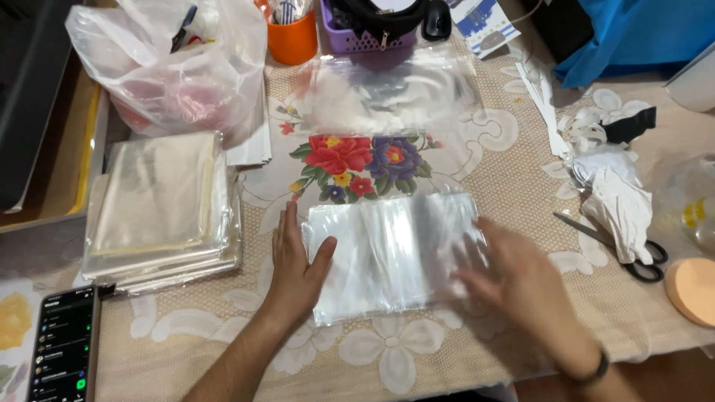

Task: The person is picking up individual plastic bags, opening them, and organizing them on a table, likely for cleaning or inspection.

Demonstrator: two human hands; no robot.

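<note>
Head view shows a stack of clear plastic sheets [391,253] lying flat on the floral tablecloth [521,171], being squared or smoothed, I'd judge. Left hand [294,260] lies open, palm down, at the stack's left edge; right hand [514,279], blurred, rests flat with fingers spread on its right side. Next likely needs edges aligned evenly. Scissors [633,257] lie right.

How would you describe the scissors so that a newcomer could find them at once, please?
Start at the flowered tablecloth and go to its right edge, past the right hand. The scissors lie flat there, partly under crumpled white cloth. Their black handles and thin metal blades set them apart from the round orange sponge beside them.
</note>
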